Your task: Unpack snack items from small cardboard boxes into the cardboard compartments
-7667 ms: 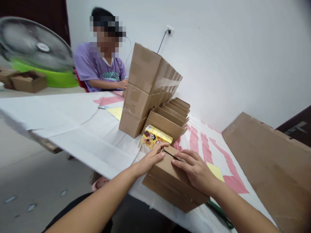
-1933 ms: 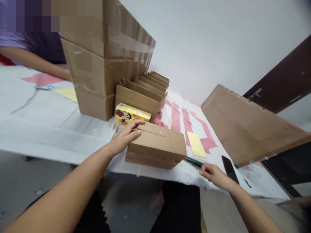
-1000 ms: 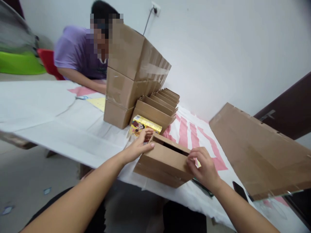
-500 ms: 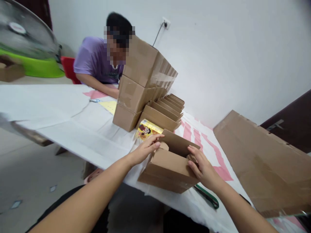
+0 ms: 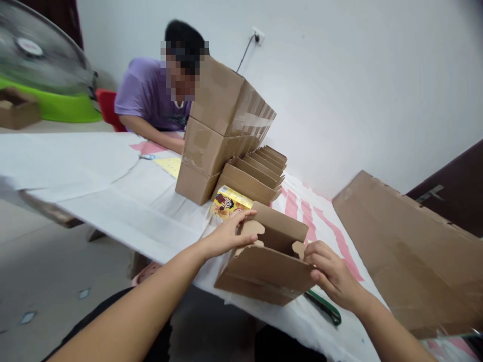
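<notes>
A small brown cardboard box [image 5: 260, 281] stands at the near table edge with its top flaps up. My left hand [image 5: 226, 234] rests at its left end, fingers stretched towards the back flap and the thumb apart near the front one. At the right end, my right hand [image 5: 332, 274] has curled fingers against the side and its thumb at the front flap's corner. Small inner tabs stick up at both ends; the box's bottom is hidden. Just behind it lies a yellow printed carton [image 5: 228, 201]. A green-handled tool [image 5: 325, 306] lies partly under my right forearm's side.
Taped cardboard boxes [image 5: 215, 95] are stacked behind, beside a row of open boxes [image 5: 249, 181]. A large cardboard sheet [image 5: 407, 256] leans at the right. Across the white-covered table [image 5: 94, 171] sits a person in purple [image 5: 141, 90]. A fan [image 5: 33, 50] stands far left.
My right hand has moved outward and right, its fingers curling at the box's end. The front flap has tilted outward towards me. My left thumb has shifted slightly forward over the opening.
</notes>
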Demonstrator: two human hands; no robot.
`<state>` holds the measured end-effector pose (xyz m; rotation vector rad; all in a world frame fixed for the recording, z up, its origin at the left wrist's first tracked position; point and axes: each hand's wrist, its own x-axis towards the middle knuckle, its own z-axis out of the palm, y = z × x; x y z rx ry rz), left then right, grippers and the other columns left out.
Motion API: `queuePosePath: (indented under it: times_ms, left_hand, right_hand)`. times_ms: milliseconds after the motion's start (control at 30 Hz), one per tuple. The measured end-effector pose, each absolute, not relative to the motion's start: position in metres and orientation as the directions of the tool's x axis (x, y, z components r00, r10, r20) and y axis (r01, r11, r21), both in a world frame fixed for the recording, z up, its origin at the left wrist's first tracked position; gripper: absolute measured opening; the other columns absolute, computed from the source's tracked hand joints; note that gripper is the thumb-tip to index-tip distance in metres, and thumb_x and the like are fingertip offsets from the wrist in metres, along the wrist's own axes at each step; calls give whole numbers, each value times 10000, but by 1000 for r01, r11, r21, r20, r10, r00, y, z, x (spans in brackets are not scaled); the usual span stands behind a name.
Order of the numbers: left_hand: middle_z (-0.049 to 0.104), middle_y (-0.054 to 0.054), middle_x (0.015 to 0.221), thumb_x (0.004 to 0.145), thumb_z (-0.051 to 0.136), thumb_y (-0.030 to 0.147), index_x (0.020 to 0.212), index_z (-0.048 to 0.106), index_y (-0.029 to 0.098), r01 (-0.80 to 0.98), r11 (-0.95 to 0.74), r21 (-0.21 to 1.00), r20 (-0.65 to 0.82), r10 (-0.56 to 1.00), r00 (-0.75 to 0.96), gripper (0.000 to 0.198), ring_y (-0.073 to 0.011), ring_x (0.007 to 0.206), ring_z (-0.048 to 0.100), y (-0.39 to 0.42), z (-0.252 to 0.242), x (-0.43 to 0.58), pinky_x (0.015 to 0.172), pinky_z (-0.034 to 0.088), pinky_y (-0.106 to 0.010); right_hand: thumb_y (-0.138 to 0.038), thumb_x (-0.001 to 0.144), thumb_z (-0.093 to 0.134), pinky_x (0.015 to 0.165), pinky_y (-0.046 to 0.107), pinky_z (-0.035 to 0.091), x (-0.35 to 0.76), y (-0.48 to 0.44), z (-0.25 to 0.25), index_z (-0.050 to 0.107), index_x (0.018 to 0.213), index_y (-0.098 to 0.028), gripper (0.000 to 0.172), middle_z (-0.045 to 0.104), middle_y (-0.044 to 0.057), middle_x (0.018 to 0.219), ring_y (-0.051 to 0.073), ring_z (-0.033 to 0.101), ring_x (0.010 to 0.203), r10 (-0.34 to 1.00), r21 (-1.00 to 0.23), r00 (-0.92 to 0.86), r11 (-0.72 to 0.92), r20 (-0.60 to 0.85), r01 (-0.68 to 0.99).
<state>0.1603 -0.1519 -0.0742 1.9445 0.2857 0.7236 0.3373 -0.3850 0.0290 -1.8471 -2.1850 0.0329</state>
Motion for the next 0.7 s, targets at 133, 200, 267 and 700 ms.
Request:
queuePosePath:
  times_ms: [133, 200, 267, 700]
  left_hand:
    - [386, -137, 1412, 644, 678, 599, 1395, 357, 226, -84, -501, 861, 334, 434, 837, 898, -345, 1269, 386, -155, -69, 156, 1034, 338, -497]
    - [323, -146, 1462, 590, 714, 610, 1441, 278, 233, -75, -518, 852, 306, 377, 874, 1028, -371, 1326, 313, -157, -66, 153, 1069, 283, -523]
    - [238, -156, 1511, 548, 745, 608, 1473, 187, 236, -55, -532, 845, 268, 332, 905, 1143, -383, 1366, 240, -158, -64, 151, 1094, 233, -538]
    - [116, -125, 1559, 485, 827, 513, 1488, 97, 258, -142, -523, 841, 308, 247, 919, 1266, -365, 1410, 138, -154, -68, 146, 1142, 138, -537]
  right_hand:
    - [-494, 955, 275, 882, 395, 471, 327, -397, 37, 601, 911, -223, 426, 607, 82, 961, 215, 558, 970, 967, -327, -239, 254, 85, 910]
    - [-401, 969, 307, 969, 405, 429, 323, -399, 39, 598, 910, -224, 346, 621, 75, 1007, 214, 539, 1073, 974, -358, -224, 223, 41, 906]
    - [-362, 962, 346, 1035, 411, 377, 320, -398, 39, 583, 933, -223, 276, 612, 76, 1090, 215, 486, 1180, 979, -361, -205, 186, -13, 914]
    - [-767, 759, 401, 883, 434, 371, 317, -407, 41, 574, 880, -223, 584, 564, 38, 747, 218, 501, 772, 994, -17, -103, 104, 46, 994]
